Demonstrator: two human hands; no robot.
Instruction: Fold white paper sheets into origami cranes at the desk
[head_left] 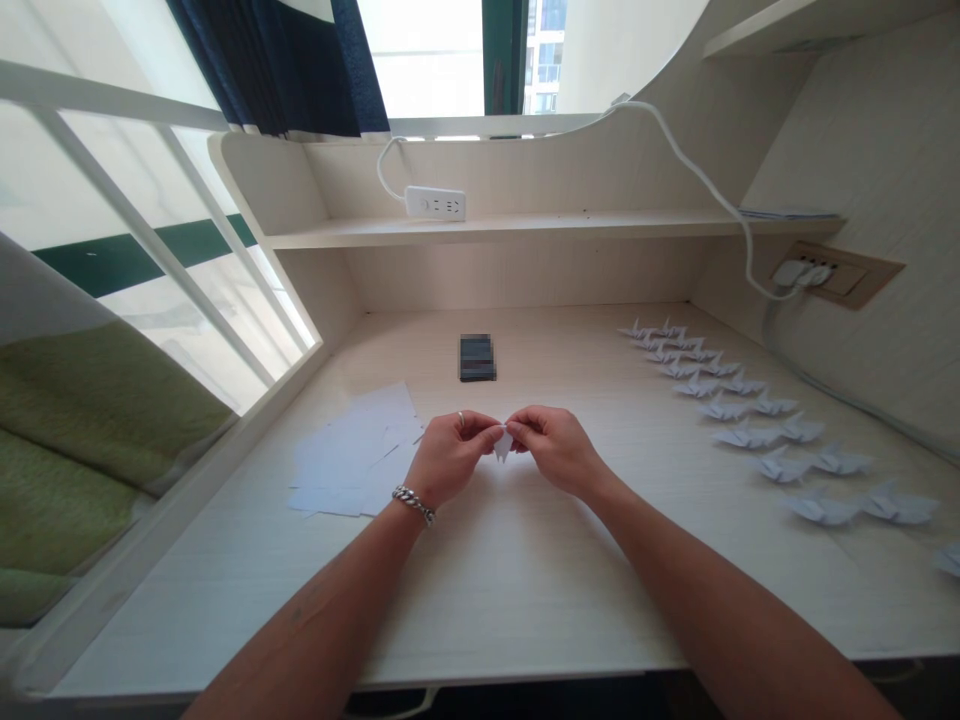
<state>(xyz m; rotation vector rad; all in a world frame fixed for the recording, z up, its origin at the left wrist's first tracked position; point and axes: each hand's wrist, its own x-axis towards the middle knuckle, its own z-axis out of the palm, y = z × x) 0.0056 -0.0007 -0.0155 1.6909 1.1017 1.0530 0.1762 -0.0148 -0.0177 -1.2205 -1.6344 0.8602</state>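
A small folded piece of white paper (503,443) is held over the middle of the desk, its pointed ends hanging down. My left hand (454,450), with a ring and a chain bracelet, pinches it from the left between thumb and fingers. From the right, my right hand (553,445) pinches the same paper, and the fingertips of both hands nearly meet. The fingers cover its upper part. Beside my left hand lie several loose white paper sheets (349,450), overlapping one another.
Several folded paper cranes (724,408) stand in two rows along the right side. A dark rectangular object (477,358) lies beyond my hands. Above, a shelf (525,228) carries a white power strip (435,203). A white cable (694,165) runs to a wall socket (844,273).
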